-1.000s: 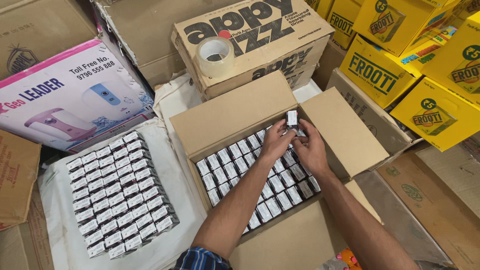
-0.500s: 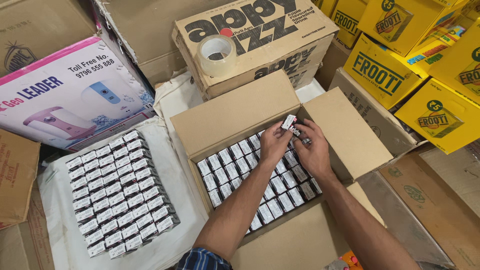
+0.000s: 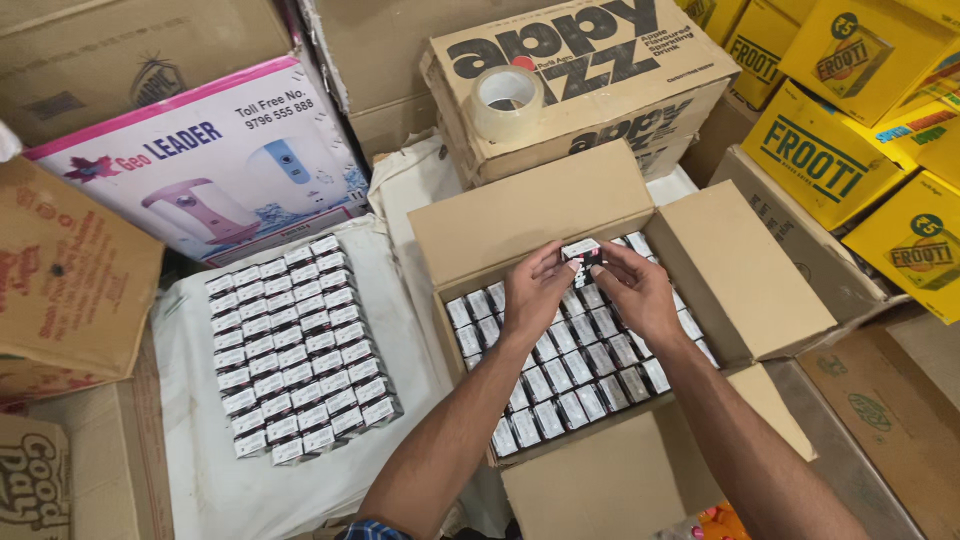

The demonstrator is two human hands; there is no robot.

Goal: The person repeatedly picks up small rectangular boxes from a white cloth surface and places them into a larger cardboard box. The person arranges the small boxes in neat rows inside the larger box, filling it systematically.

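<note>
Here both hands meet over the far rows of an open cardboard carton (image 3: pixel 560 215) packed with small black-and-white boxes (image 3: pixel 580 385). The left hand (image 3: pixel 535 292) and the right hand (image 3: pixel 640 290) pinch one small box (image 3: pixel 582 250) between them, fingertips curled onto its ends and the remaining fingers loosely bent, not spread. That box sits just above the packed rows near the carton's far wall, its long axis running roughly left to right, its pale face tilted up. To the left, a separate block of the same boxes (image 3: pixel 300 345) rests on white cloth (image 3: pixel 200 470). A roll of clear tape (image 3: pixel 507 102) lies on a printed drinks carton (image 3: pixel 620 75) beyond.
</note>
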